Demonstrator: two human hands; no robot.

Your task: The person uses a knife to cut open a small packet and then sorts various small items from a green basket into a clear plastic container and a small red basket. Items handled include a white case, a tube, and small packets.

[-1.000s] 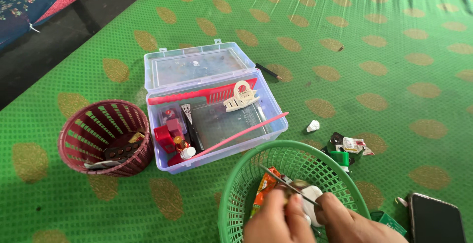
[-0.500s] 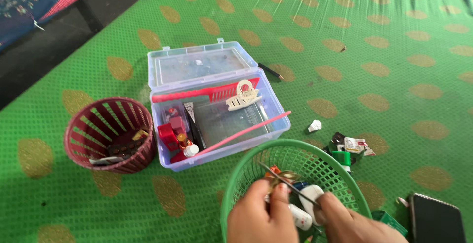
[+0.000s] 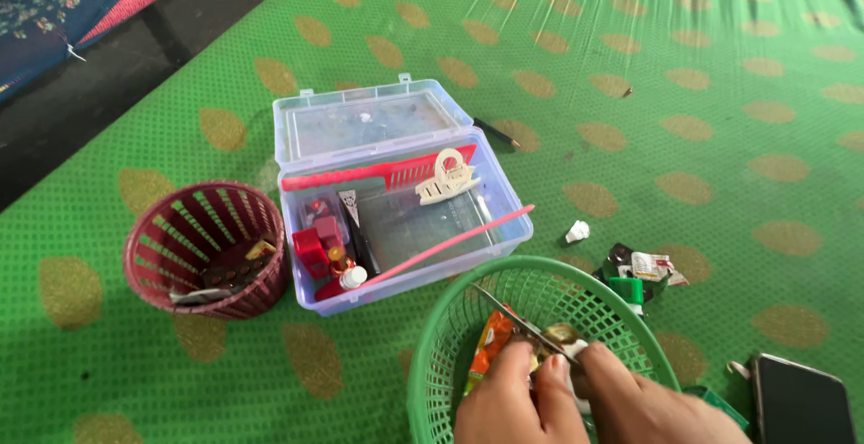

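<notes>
Nearest the camera, the left hand (image 3: 508, 403) and the right hand (image 3: 643, 403) meet over the green basket (image 3: 432, 363), fingers curled inward. Both hands pinch a thin metal tool (image 3: 522, 322), apparently tweezers or small scissors; its kind cannot be told. The tool slants up and left from the fingertips, its tip above the basket interior. A small gold-coloured object (image 3: 562, 333) sits at the fingertips, touching the tool. An orange packet (image 3: 490, 345) lies inside the basket, just left of the hands.

At the lower right edge, a dark phone (image 3: 801, 399) lies flat on the green patterned mat (image 3: 720, 138). Just beyond the basket's right rim sits a cluster of small wrappers (image 3: 643, 269) with a green-capped item, and a crumpled white scrap (image 3: 577, 230) lies near it.

Behind the basket stands an open clear plastic box (image 3: 504, 201), lid folded back. It contains a red comb (image 3: 378, 176) along the rear wall, a cream hair claw (image 3: 447, 179) resting on the comb, a pink stick (image 3: 450, 242) laid diagonally with its end over the right wall, and small red containers (image 3: 310, 246) at the left end.

Left of the box, well apart from the hands, stands a maroon slotted basket (image 3: 157, 264) holding a few flat items. A dark pencil (image 3: 495, 133) lies beyond the box.
</notes>
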